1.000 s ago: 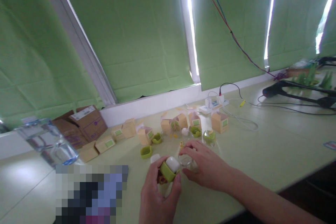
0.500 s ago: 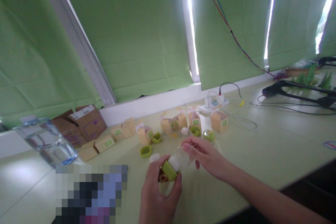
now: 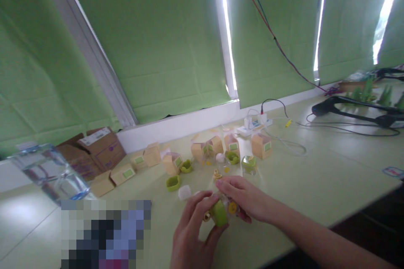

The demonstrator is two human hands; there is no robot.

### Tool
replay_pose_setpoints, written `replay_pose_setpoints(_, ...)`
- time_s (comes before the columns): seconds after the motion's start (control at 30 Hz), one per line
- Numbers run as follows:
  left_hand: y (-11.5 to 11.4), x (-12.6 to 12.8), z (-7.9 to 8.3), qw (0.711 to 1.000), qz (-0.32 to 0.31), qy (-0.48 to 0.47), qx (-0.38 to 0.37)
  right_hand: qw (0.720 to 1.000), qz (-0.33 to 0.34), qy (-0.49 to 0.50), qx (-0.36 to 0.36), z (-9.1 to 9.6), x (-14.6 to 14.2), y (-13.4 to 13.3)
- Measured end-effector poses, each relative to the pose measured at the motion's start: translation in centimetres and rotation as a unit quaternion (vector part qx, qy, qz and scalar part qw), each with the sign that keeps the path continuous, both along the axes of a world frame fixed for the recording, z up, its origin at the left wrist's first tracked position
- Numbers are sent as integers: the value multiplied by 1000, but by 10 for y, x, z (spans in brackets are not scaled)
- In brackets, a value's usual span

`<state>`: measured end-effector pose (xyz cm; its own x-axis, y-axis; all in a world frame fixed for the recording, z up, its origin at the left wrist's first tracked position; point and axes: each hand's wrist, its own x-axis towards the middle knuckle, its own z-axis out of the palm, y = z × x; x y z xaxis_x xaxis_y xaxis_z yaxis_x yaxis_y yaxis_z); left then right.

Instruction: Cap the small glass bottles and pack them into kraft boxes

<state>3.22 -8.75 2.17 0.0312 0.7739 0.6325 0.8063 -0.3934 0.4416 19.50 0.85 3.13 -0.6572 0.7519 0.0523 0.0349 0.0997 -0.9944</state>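
My left hand (image 3: pixel 191 227) is closed around a small green cup (image 3: pixel 220 213), tipped on its side with its mouth toward the right. Against that mouth, my right hand (image 3: pixel 249 197) pinches a clear plastic cover, mostly hidden by the fingers. A round yellow disc (image 3: pixel 232 207) shows between the two hands. Beside the cup, near the left fingers, is a small gold-coloured ring-shaped piece (image 3: pixel 207 217). Just beyond my right fingertips lies a tan curled piece (image 3: pixel 217 175). A white soft-looking block (image 3: pixel 184 192) rests on the table left of the hands.
Green cups (image 3: pixel 173 183) and several tan cartons (image 3: pixel 261 146) stand beyond the hands. One green cup has a clear cover (image 3: pixel 249 164). A large water bottle (image 3: pixel 53 172) and a cardboard box (image 3: pixel 102 149) are at left. A power strip (image 3: pixel 254 127) with cables lies behind.
My hands have come together. The green cup has turned and shifted right, and the clear cover now meets it. White filling seen earlier in the cup is now hidden. The view has shifted slightly.
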Motion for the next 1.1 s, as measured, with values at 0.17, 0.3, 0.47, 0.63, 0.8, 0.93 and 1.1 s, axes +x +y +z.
replay_pose_setpoints(0.17, 2, -4, 1, 999, 29, -41, -2, 995, 59, 59, -47, 4, 2, -1)
replay_pose_setpoints(0.3, 3, -2, -1, 986, 44, -158, -10, 984, 83, 123, -96, 5, 3, 2)
replay_pose_setpoints(0.47, 3, 1, -3, 948, 3, -314, -58, 980, 89, 149, -100, 3, 4, 5)
replay_pose_setpoints(0.63, 4, -3, -2, 958, 11, -282, -40, 981, 116, 133, -80, 0, 3, 5)
replay_pose_setpoints(0.8, 5, -12, -7, 981, 53, -187, -27, 983, 121, 124, -68, -6, 2, 6)
replay_pose_setpoints(0.93, 8, -19, -9, 985, 38, -163, -35, 987, 122, 98, -47, -7, 3, 8)
replay_pose_setpoints(1.1, 11, -13, -10, 969, -1, -245, -31, 988, 91, 124, -21, -4, 0, 6)
